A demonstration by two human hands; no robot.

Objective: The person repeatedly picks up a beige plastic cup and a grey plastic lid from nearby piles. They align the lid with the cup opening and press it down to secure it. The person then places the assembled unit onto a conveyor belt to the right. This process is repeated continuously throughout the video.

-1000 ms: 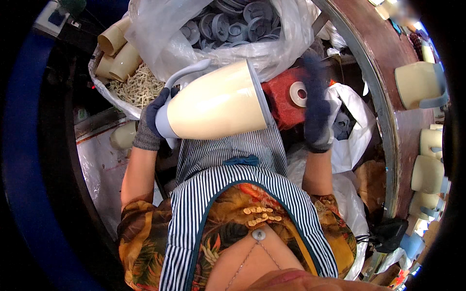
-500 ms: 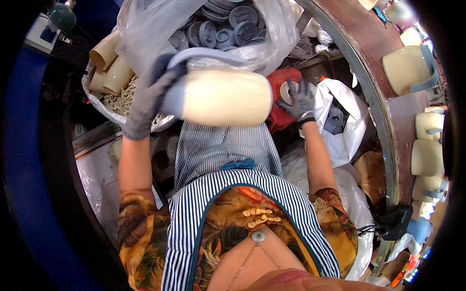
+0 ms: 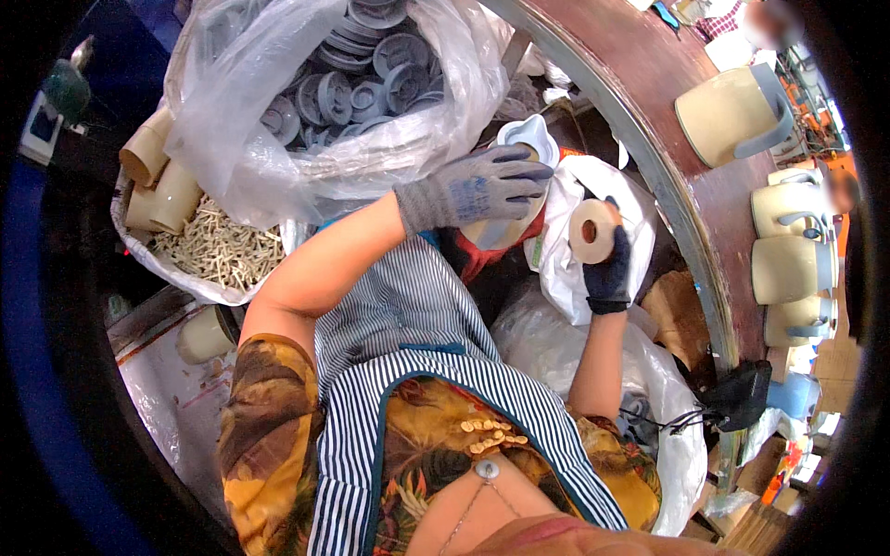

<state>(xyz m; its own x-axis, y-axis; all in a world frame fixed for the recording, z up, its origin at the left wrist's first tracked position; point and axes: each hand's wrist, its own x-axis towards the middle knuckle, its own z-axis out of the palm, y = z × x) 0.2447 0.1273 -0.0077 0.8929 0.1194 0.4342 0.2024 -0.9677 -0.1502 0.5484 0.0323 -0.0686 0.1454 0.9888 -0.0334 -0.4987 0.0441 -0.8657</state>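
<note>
Cream jug (image 3: 491, 235), pale blue spout pointing up: just above centre of the frame, partly covered by your left hand (image 3: 475, 191). That hand, in a grey glove, lies across the jug's side, fingers extended toward the spout; cannot tell whether it grips or only rests. Your right hand (image 3: 608, 271), dark-gloved, right of centre, grasps a tape roll (image 3: 591, 232), its round hole facing up. Roll and jug are apart, near each other.

Red cloth (image 3: 477, 262) shows just below the jug. White bag (image 3: 557, 269) sits behind and beside your right hand; clear bag (image 3: 528, 326) below it, toward the middle of the frame. Brown paper (image 3: 679, 310) lies to the right.

Top of the frame, left of centre: large plastic bag (image 3: 385, 176), mouth open, heaped with grey lids (image 3: 366, 98). Left of it, a sack (image 3: 209, 293) of short pale sticks (image 3: 222, 248), with cream tubes (image 3: 169, 199) at its upper edge. Another cream piece (image 3: 201, 336) lies below the sack.

Right side: a brown table (image 3: 732, 227), cream jugs with bluish handles (image 3: 723, 120) set along it. Your striped apron (image 3: 408, 296) fills the middle.
</note>
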